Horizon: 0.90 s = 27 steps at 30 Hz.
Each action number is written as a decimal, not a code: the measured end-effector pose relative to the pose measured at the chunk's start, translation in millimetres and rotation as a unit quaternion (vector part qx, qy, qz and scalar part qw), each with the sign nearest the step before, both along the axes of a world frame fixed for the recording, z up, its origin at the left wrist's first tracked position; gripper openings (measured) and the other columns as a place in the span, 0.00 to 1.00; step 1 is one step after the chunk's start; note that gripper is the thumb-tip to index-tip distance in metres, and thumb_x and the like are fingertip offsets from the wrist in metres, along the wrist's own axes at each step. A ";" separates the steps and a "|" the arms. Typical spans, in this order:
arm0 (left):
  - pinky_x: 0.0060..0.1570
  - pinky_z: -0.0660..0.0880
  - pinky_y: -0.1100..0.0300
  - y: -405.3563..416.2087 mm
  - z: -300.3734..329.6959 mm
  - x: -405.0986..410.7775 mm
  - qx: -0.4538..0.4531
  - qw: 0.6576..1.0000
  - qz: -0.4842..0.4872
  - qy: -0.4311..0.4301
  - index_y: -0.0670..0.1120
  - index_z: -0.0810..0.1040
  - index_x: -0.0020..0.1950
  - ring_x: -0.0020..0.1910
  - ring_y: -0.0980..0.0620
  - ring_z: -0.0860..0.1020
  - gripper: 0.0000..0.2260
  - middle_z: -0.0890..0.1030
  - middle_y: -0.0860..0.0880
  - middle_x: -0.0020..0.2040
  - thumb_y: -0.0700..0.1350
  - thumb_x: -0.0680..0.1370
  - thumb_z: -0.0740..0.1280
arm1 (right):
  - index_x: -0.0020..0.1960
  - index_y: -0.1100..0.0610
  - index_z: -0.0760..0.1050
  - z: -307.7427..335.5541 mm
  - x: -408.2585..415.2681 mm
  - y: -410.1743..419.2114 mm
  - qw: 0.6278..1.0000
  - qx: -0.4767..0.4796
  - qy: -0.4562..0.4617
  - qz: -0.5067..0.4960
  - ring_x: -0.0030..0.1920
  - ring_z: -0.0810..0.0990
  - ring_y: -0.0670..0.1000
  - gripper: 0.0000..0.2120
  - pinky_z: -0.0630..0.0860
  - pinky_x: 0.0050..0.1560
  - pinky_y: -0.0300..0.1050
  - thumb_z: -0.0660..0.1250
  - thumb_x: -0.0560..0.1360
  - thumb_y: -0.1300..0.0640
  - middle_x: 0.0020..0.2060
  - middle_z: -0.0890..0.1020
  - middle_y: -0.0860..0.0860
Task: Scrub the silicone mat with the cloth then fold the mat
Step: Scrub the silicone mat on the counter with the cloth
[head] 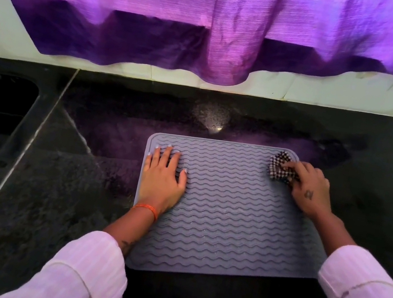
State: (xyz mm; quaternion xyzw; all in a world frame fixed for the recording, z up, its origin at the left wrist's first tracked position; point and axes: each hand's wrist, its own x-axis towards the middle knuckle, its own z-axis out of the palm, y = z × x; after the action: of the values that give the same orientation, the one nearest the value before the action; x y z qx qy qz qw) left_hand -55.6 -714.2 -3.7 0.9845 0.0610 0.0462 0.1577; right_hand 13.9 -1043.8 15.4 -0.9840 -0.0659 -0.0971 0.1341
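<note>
Left hand (163, 177) flat, fingers straight, on the silicone mat (231, 212); right hand (309, 188) grips the checkered cloth (279, 166) at its far corner.

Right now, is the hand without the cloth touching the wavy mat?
Touching. The head view shows the left hand lying flat on the silicone mat, palm and straight fingers pressed on its far left part, with no gap showing.

Grey wavy-ribbed mat (231, 212) flat, unfolded; checkered cloth (281, 168) bunched at far-right corner.
</note>
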 end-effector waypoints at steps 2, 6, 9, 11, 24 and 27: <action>0.75 0.44 0.51 1.1 -1.0 1.7 0.002 1.000 -0.001 0.001 0.50 0.60 0.75 0.77 0.46 0.50 0.29 0.57 0.48 0.77 0.58 0.76 0.46 | 0.58 0.48 0.74 -13.8 -17.5 1.9 0.999 -0.009 -0.040 0.029 0.54 0.74 0.60 0.20 0.69 0.51 0.56 0.64 0.70 0.64 0.58 0.77 0.52; 0.75 0.44 0.51 0.1 -0.1 -0.3 0.001 1.000 -0.005 0.003 0.50 0.60 0.75 0.77 0.46 0.50 0.29 0.57 0.48 0.77 0.58 0.76 0.46 | 0.57 0.47 0.73 -11.8 -14.7 3.6 0.999 -0.018 -0.018 0.033 0.54 0.73 0.59 0.18 0.68 0.51 0.54 0.60 0.70 0.61 0.59 0.76 0.48; 0.75 0.45 0.51 0.4 0.1 -0.6 0.001 1.000 -0.003 0.000 0.49 0.60 0.75 0.77 0.46 0.50 0.30 0.57 0.48 0.77 0.59 0.75 0.45 | 0.53 0.46 0.73 8.9 -14.2 1.5 0.997 0.021 0.021 0.071 0.54 0.74 0.59 0.21 0.69 0.53 0.55 0.58 0.65 0.63 0.57 0.78 0.48; 0.75 0.45 0.51 0.0 -0.1 -0.1 0.003 1.000 -0.004 -0.003 0.50 0.60 0.75 0.77 0.46 0.51 0.30 0.58 0.48 0.77 0.59 0.75 0.45 | 0.51 0.45 0.70 10.0 -25.9 2.8 0.993 0.052 -0.004 0.103 0.52 0.77 0.59 0.24 0.72 0.53 0.56 0.56 0.58 0.64 0.53 0.80 0.49; 0.75 0.45 0.51 1.5 0.1 0.0 -0.005 1.000 -0.004 0.005 0.50 0.60 0.75 0.77 0.46 0.51 0.30 0.57 0.48 0.77 0.59 0.75 0.46 | 0.62 0.44 0.73 -25.7 -50.7 6.3 0.993 -0.007 -0.058 0.102 0.50 0.78 0.60 0.35 0.73 0.51 0.59 0.53 0.58 0.62 0.49 0.79 0.52; 0.75 0.46 0.50 1.5 0.3 -0.4 -0.008 1.000 -0.006 0.002 0.49 0.61 0.75 0.77 0.46 0.51 0.30 0.58 0.48 0.77 0.59 0.75 0.47 | 0.63 0.40 0.67 -16.0 -50.2 4.1 0.996 -0.013 -0.028 0.085 0.54 0.76 0.58 0.37 0.70 0.57 0.61 0.54 0.57 0.64 0.52 0.79 0.50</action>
State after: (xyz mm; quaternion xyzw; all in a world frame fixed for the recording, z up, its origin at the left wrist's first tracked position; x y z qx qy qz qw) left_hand -56.1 -712.7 -3.4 0.9837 0.0558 0.0429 0.1653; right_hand -36.3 -1039.7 -0.7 -0.9735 -0.1541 -0.1119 0.1267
